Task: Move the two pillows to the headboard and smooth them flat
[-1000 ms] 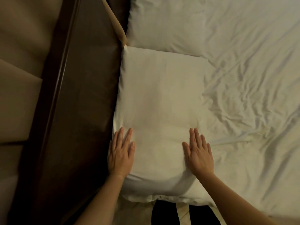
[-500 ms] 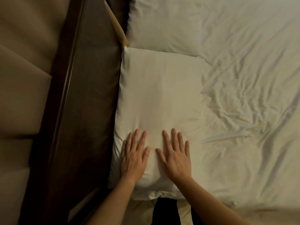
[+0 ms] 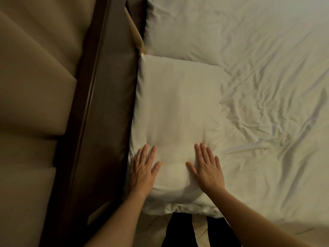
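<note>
1. Near pillow [image 3: 178, 107]: white, on bed. Left long edge lies against headboard [image 3: 99, 104]; far short edge touches item 2. Near end dented under both palms, w/ a bulge between them. Creases fan out at its right edge.
2. Far pillow [image 3: 181, 27]: white, also alongside headboard, beyond item 1; top cut off by frame.
3. Left hand [image 3: 142, 173]: palm down on near-left corner of item 1, beside headboard. Fingers [image 3: 151, 155] straight, slightly spread, holding nothing.
4. Right hand [image 3: 208, 172]: palm down on near-right part of item 1. Fingers [image 3: 200, 151] straight, spread wider, thumb out; holding nothing.
5. Sheet [image 3: 276, 122]: white, heavily wrinkled, right of both pillows.
6. Headboard: dark wood; tan padded panels [image 3: 35, 86] to its left.
7. Dark trouser legs [image 3: 176, 229]: at bottom edge, below item 1.
</note>
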Tool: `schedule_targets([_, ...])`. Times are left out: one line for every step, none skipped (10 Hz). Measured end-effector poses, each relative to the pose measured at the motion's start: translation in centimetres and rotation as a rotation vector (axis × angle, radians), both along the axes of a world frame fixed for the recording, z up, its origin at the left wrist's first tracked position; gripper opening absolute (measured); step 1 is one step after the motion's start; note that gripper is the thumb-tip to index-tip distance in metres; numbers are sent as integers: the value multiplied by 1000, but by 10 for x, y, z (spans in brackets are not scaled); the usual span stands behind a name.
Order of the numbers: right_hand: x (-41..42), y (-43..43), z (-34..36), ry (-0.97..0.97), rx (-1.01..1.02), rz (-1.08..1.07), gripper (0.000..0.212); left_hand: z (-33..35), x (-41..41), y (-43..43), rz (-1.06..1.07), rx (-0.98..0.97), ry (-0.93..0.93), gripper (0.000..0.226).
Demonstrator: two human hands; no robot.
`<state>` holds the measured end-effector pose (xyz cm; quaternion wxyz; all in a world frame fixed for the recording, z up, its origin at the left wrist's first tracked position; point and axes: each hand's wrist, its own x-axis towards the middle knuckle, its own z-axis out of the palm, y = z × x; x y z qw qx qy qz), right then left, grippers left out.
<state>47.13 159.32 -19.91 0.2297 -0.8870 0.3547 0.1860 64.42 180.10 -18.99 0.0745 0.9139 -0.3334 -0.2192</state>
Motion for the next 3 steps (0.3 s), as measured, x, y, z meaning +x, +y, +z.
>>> schedule_targets([6,-1,14,26,36,-6,81,18,3,-8,32,13,79,63])
schedule_targets([10,-5,38,20,56,-19,81,40,5,-17,94,8,111,58])
schedule_targets([6,-12,74,-7,67,-20,85,71,-1,-21,105,16,114,58])
